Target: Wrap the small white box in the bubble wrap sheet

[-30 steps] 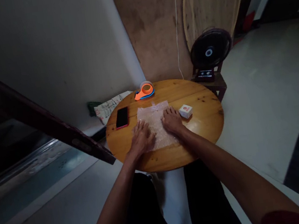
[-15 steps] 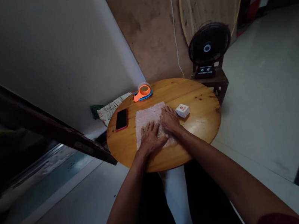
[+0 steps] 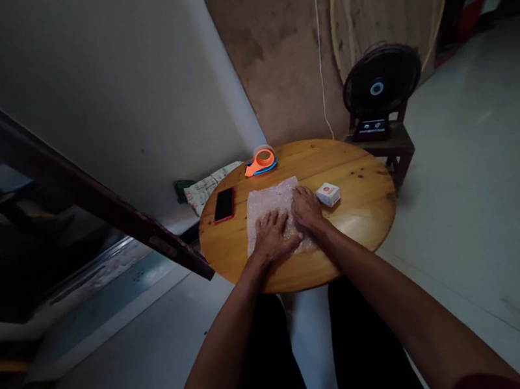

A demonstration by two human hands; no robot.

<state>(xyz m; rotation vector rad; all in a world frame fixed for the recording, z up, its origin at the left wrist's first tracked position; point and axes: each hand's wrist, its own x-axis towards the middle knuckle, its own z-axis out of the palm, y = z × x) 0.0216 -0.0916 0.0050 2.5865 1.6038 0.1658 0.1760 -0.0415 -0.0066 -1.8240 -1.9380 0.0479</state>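
A sheet of bubble wrap (image 3: 261, 202) lies flat on the round wooden table (image 3: 367, 217). My left hand (image 3: 274, 237) rests on its lower middle, palm down with fingers spread. On the sheet's right edge lies my right hand (image 3: 306, 209), flat, its fingers pointing away from me and partly bent. Just right of that hand, apart from it, sits a small white box (image 3: 328, 194) with a reddish print. Parts of the sheet are hidden beneath both hands.
A phone (image 3: 224, 205) lies at the table's left. An orange and blue tape dispenser (image 3: 262, 160) with a roll stands at the far edge. Behind the table on the right, a black fan (image 3: 378, 85) sits on a wooden chair (image 3: 397, 145). Boards lean against the wall.
The camera view has shifted, so everything appears a little further right. Both hands stay pressed on the bubble wrap; the right-hand fingers look drawn slightly nearer to me.
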